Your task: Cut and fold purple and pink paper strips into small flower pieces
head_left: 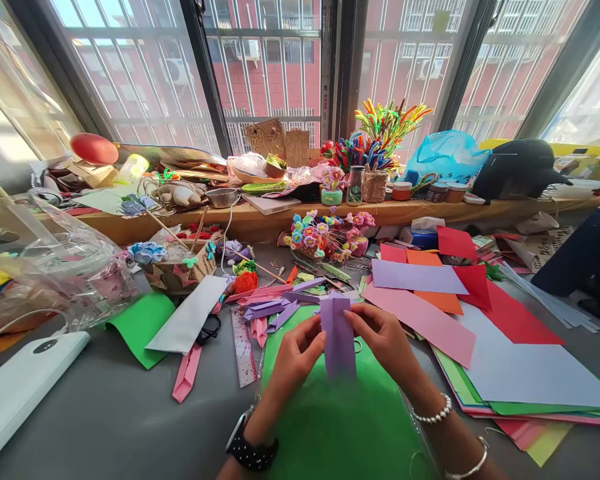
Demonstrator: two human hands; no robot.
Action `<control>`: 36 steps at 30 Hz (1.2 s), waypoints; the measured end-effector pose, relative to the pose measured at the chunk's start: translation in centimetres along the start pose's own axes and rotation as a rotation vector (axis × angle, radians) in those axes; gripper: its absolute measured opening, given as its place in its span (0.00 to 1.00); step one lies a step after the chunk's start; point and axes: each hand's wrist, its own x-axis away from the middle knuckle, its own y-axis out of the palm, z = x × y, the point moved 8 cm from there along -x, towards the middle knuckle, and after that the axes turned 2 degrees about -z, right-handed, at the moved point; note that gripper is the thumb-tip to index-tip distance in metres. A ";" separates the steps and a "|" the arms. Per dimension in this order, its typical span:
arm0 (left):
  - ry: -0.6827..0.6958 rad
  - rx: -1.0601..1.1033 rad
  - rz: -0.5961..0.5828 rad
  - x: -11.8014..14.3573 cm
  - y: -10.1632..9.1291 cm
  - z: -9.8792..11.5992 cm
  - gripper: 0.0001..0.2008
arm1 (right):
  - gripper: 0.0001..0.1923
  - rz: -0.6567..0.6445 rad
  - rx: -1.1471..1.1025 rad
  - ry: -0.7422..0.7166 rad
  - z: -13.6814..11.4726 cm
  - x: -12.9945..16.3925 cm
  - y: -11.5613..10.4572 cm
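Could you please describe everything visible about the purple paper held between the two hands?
The purple paper is a narrow, matte-looking strip with what looks like a lengthwise crease. It is held roughly upright, the left hand gripping one long edge and the right hand the other. Its blurred lower end shows against the green surface; contact there is unclear.

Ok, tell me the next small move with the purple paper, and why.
I'd probably run the right fingers down the purple paper to sharpen its lengthwise crease, while the left fingers steady it. The fingers hold it by opposite sides, what looks like a crease runs down it, and the narrow folded purple pieces lying beyond suggest crisp folds matter.
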 end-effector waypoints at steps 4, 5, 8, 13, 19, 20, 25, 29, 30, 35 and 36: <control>-0.043 -0.018 0.038 -0.1 -0.3 -0.3 0.16 | 0.10 -0.018 0.130 -0.103 -0.7 0.2 0.7; -0.051 -0.038 0.054 -0.2 -0.4 -0.4 0.16 | 0.09 -0.025 0.159 -0.125 -0.9 0.3 0.9; -0.066 -0.084 0.085 -0.3 -0.6 -0.7 0.16 | 0.08 0.034 0.218 -0.147 -1.0 0.5 0.9; -0.090 -0.046 0.062 -0.4 -0.3 -1.1 0.17 | 0.08 0.179 0.302 -0.181 -1.4 0.9 0.2; -0.125 -0.025 0.076 -0.3 -0.4 -1.4 0.16 | 0.07 0.214 0.422 -0.366 -2.7 1.7 0.7; -0.128 -0.028 0.082 -0.3 -0.5 -1.4 0.17 | 0.08 0.227 0.444 -0.416 -3.0 1.9 0.8; -0.114 -0.046 0.135 -0.1 -0.9 -1.4 0.17 | 0.10 0.212 0.558 -0.677 -4.3 3.2 1.6; -0.066 -0.036 0.175 -0.1 -1.0 -0.9 0.17 | 0.12 0.197 0.640 -0.762 -4.9 3.6 2.0; -0.059 -0.033 0.176 -0.1 -1.0 -0.9 0.17 | 0.12 0.205 0.658 -0.772 -4.9 3.6 2.1; -0.056 -0.048 0.194 0.0 -1.2 -0.8 0.17 | 0.13 0.229 0.733 -0.798 -5.0 3.9 2.3; -0.056 -0.051 0.192 0.0 -1.2 -0.8 0.16 | 0.13 0.228 0.748 -0.804 -5.0 3.9 2.4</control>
